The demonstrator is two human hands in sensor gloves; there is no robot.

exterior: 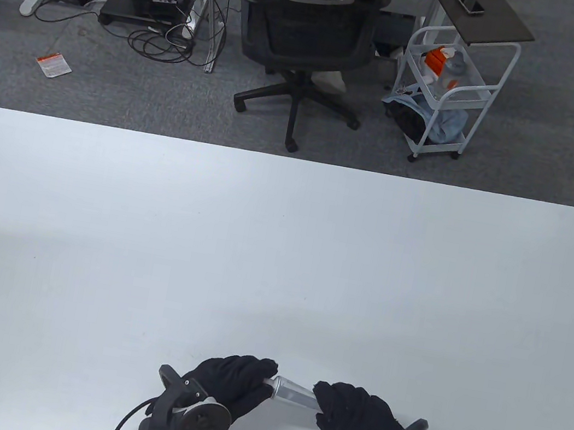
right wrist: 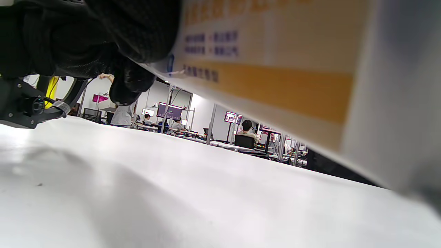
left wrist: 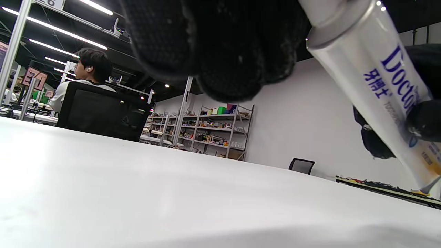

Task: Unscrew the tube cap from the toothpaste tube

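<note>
Both hands in black fabric gloves, kinda fuzzy knit up close. Left hand [exterior: 234,383] has a dark grey ring-shaped tracker w/ a round disc face, white base under it, black cable trailing off. Right hand [exterior: 358,422] has the same setup: grey ring, white base, black cable looping out.

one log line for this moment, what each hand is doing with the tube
left hand: grips cap end | right hand: holds toothpaste tube body | tube: held above white table | cap: hidden by fingers
</note>
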